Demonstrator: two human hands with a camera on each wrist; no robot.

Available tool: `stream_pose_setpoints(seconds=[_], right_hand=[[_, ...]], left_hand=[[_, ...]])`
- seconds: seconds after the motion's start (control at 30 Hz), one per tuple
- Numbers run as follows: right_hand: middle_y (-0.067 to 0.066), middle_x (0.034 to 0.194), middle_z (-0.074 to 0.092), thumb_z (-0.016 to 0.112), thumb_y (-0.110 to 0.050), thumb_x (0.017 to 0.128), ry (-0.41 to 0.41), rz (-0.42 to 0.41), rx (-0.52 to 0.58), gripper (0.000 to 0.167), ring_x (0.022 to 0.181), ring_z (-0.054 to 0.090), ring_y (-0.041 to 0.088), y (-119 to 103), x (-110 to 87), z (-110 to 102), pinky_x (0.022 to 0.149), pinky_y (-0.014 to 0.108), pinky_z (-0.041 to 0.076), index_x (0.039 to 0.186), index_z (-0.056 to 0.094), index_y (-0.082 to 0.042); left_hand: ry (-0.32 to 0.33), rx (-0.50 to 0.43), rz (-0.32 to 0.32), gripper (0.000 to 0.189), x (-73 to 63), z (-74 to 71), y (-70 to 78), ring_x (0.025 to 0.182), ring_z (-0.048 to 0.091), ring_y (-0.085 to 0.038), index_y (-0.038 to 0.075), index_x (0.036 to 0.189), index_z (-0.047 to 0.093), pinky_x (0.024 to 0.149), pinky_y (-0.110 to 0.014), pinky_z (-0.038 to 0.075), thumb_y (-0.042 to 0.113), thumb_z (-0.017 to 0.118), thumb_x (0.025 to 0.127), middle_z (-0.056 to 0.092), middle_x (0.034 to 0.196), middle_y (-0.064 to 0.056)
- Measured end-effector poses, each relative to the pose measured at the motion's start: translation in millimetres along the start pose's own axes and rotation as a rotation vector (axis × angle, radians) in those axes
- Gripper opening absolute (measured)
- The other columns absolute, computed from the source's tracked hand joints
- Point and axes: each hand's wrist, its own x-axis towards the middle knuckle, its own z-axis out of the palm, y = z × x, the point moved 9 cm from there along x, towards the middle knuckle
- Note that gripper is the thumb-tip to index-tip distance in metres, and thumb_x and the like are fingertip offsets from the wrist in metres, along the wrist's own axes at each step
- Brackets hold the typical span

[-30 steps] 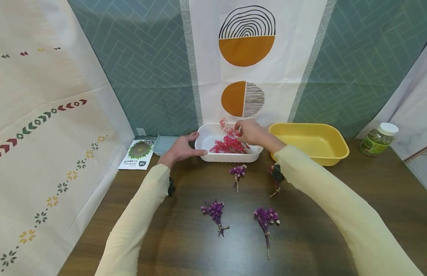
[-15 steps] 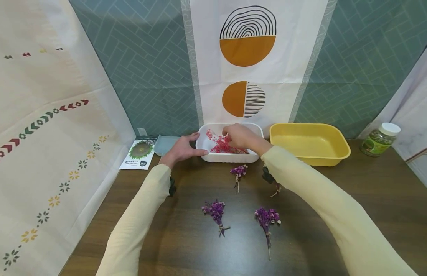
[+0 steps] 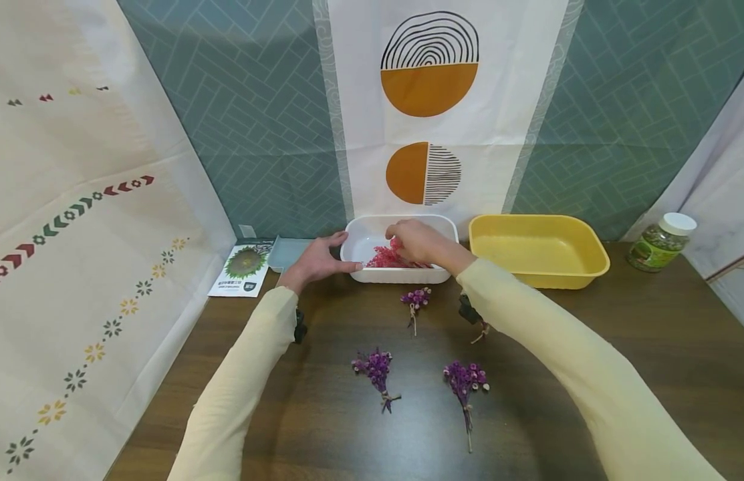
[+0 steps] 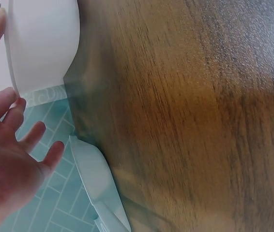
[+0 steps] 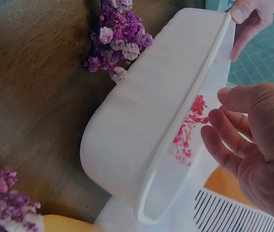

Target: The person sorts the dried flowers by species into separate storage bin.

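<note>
the white tray stands at the back edge of the tabletop, near the middle, with pink dried flowers lying inside it. the left hand rests at the tray's left end, its fingers straight and spread, the thumb laid along the near rim. the right hand reaches down into the tray over the pink dried flowers; its fingers are curled just above the sprigs, and whether they are grasping any cannot be told.

just to the right of the tray, along the same back edge, stands a yellow tray. four small purple bunches lie on the tabletop in front of the trays. a jar stands near the back right corner, and a seed packet lies at the back left corner.
</note>
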Motion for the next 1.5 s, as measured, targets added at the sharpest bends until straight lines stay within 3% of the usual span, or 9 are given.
stream_pose_setpoints(seconds=[0.33, 0.53, 0.73, 1.2, 1.37, 1.5], right_hand=[[0.015, 0.099, 0.064, 0.068, -0.005, 0.092, 0.139, -0.01, 0.073, 0.034, 0.091, 0.064, 0.03, 23.7, -40.8, -28.0, 0.084, 0.043, 0.053, 0.124, 0.063, 0.004], [0.018, 0.101, 0.064, 0.069, -0.007, 0.092, 0.187, 0.011, 0.134, 0.033, 0.092, 0.064, 0.032, 42.5, -74.7, -38.5, 0.083, 0.045, 0.054, 0.122, 0.062, 0.006], [0.022, 0.107, 0.064, 0.067, -0.009, 0.093, 0.209, 0.09, 0.18, 0.035, 0.095, 0.062, 0.034, 69.0, -111.5, -42.6, 0.081, 0.047, 0.054, 0.124, 0.06, 0.007], [0.022, 0.108, 0.066, 0.067, -0.015, 0.096, 0.384, 0.248, 0.238, 0.039, 0.095, 0.064, 0.036, 133.8, -215.2, -69.3, 0.078, 0.054, 0.054, 0.127, 0.06, 0.008], [0.023, 0.113, 0.065, 0.067, -0.02, 0.096, 0.378, 0.374, 0.241, 0.043, 0.101, 0.061, 0.037, 155.7, -241.3, -71.5, 0.086, 0.055, 0.052, 0.13, 0.058, 0.005], [0.027, 0.118, 0.062, 0.066, -0.022, 0.097, 0.374, 0.417, 0.236, 0.046, 0.104, 0.059, 0.04, 168.1, -257.9, -69.3, 0.088, 0.058, 0.051, 0.132, 0.056, 0.007]], left_hand=[[-0.012, 0.0, 0.004, 0.1, 0.7, 3.5, -0.6, 0.147, 0.026, -0.029, 0.011, 0.156, 0.036, 0.113, -0.05, 0.031, 0.053, 0.082, 0.077, 0.029, 0.161, -0.007], [-0.013, -0.007, 0.018, 0.101, -0.5, 1.3, -0.3, 0.147, 0.026, -0.03, 0.01, 0.155, 0.036, 0.113, -0.051, 0.031, 0.053, 0.082, 0.077, 0.029, 0.161, -0.008], [-0.008, 0.003, 0.022, 0.101, -0.5, 0.4, 1.0, 0.147, 0.027, -0.03, 0.01, 0.155, 0.036, 0.112, -0.051, 0.031, 0.054, 0.082, 0.077, 0.029, 0.161, -0.009], [0.003, 0.054, 0.032, 0.101, -2.9, 0.3, 0.8, 0.146, 0.026, -0.035, 0.009, 0.156, 0.033, 0.11, -0.056, 0.033, 0.055, 0.079, 0.079, 0.028, 0.162, -0.012], [0.007, 0.091, 0.037, 0.1, -3.7, -0.4, 2.8, 0.145, 0.026, -0.038, 0.009, 0.157, 0.033, 0.109, -0.059, 0.033, 0.056, 0.077, 0.08, 0.028, 0.161, -0.014], [0.003, 0.119, 0.039, 0.1, -2.9, 1.1, 4.9, 0.146, 0.024, -0.04, 0.008, 0.157, 0.032, 0.109, -0.062, 0.03, 0.056, 0.075, 0.081, 0.028, 0.161, -0.015]])
